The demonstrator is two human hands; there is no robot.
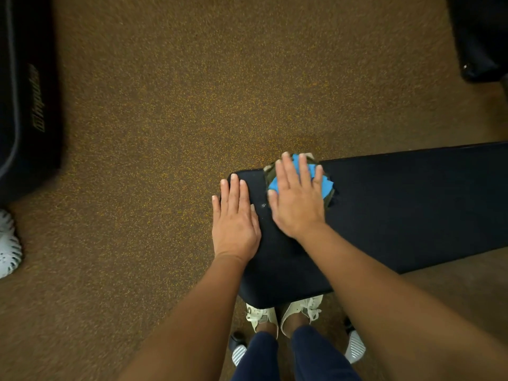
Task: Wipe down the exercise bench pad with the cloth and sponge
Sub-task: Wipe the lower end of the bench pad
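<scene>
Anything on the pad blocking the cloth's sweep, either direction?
Rightward, nothing visible: the bench pad lies bare to the frame edge. Leftward, the left hand rests flat on the pad's end, beside the right hand pressing the blue cloth.

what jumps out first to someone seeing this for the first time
The bright blue cloth, pressed flat under the right hand near the far edge of the dark bench pad, draws the eye first. Beside it, the left hand lies flat on the pad's end, set against a wide speckled brown floor.
</scene>
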